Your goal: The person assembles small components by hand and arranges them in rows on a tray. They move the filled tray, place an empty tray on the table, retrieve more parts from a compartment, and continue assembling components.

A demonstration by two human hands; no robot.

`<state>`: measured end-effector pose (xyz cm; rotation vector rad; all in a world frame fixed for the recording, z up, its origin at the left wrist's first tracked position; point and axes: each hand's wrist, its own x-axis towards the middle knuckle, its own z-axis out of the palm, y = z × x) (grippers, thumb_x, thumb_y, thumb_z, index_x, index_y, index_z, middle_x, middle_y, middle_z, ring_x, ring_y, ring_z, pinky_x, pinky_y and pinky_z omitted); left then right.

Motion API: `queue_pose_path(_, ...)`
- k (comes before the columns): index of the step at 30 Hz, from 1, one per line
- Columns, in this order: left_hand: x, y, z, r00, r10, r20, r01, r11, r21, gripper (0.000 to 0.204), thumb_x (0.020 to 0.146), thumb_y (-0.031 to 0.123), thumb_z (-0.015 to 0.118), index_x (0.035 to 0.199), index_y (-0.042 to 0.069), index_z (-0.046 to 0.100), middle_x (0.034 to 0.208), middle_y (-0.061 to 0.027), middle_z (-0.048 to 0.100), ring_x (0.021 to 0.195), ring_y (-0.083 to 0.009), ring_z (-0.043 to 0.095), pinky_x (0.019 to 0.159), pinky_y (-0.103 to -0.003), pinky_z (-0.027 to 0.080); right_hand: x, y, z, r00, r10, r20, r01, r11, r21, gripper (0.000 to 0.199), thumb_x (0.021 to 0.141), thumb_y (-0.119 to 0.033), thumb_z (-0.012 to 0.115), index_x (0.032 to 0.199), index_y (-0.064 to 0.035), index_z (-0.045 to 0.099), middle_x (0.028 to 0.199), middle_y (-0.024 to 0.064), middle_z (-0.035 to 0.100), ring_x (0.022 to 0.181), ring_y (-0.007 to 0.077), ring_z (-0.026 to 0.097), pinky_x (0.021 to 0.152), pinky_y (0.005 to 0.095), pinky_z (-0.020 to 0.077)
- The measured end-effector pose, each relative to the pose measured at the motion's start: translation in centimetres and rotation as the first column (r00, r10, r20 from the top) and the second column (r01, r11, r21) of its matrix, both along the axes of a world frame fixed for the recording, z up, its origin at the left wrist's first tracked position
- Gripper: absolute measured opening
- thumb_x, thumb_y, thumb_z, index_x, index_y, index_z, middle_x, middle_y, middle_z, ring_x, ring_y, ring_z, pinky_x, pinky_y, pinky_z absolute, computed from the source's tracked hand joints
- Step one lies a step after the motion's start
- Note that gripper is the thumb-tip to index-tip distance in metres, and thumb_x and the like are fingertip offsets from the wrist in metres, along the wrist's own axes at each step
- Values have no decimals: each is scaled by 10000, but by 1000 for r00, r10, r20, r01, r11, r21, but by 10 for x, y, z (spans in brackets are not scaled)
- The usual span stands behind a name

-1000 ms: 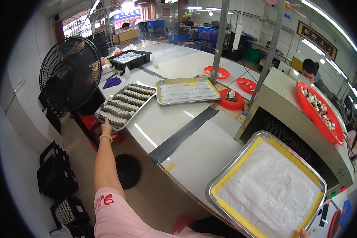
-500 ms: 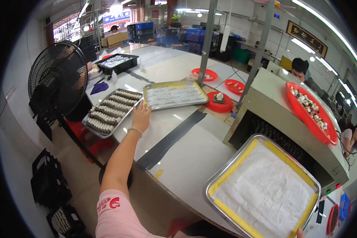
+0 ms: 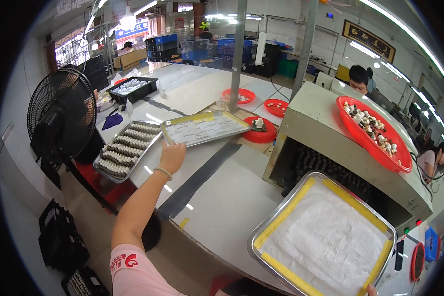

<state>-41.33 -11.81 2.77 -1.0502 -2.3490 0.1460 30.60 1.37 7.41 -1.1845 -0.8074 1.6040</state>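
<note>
My left hand [image 3: 173, 156] reaches across the table, its fingers curled over the near-left corner of a shallow metal tray [image 3: 202, 129]. That tray has yellow tape along its edges and a pale lining with rows of faint marks. Close by on the left stands a metal tray filled with rows of small white-and-dark pieces [image 3: 128, 150]. At the lower right, my right hand [image 3: 371, 290] grips the near edge of another metal tray [image 3: 325, 237], lined in white with yellow tape borders and tilted before a machine opening. Only a few fingertips of this hand show.
A beige machine [image 3: 301, 126] stands at right with a red tray of small pieces [image 3: 375, 133] on top. Red plates [image 3: 256, 135] lie beyond the lined tray, near metal posts [image 3: 238, 59]. A black fan [image 3: 59, 118] is at left. Another person [image 3: 359, 81] sits behind the machine.
My left fingers, earlier stretched out at the tray's corner, have curled onto its edge. The whole view has shifted slightly; the right tray stays in my right hand.
</note>
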Motion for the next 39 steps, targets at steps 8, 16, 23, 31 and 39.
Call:
queue_pose_path(8,74,-12,-13,971,-216,105,202,971,130,39,810,61,537,840,37,537,747,-122,630,766,-272,652,574,-365,526,15,15,-20,997,58,52,-56,997,-46,430,795,-236,615,1120,39,557,964,114,593,898,229,562,797,331,463)
queue_pose_path(16,140,13,-30,937,-333,102,312,933,176,66,768,58,541,823,25,526,776,-125,615,764,-270,623,566,-378,521,-9,-3,-4,996,-73,59,75,997,-33,418,799,-253,618,1104,28,566,982,114,588,918,224,553,800,324,454)
queue_pose_path(23,168,29,-34,898,-403,175,375,910,176,167,782,148,615,877,23,557,878,-121,596,843,-261,593,610,-364,523,-23,-11,9,996,-69,54,71,996,-48,448,806,-236,620,1165,20,538,1029,114,575,941,223,544,828,334,440)
queue_pose_path(31,94,-76,-20,995,61,73,-95,585,805,654,826,303,692,1311,-33,408,1323,-270,434,1252,-420,385,1059,-487,288,-43,-21,30,973,-132,189,122,991,62,445,789,-202,642,1155,31,542,992,116,582,908,228,551,820,335,445)
queue_pose_path(39,-36,-221,-82,725,-214,655,-671,0,742,563,913,274,583,1264,-118,385,1323,-262,464,1215,-339,469,1013,-381,352,-22,12,7,985,-30,170,30,1000,4,323,804,-183,657,1003,68,622,938,138,621,861,244,598,755,325,498)
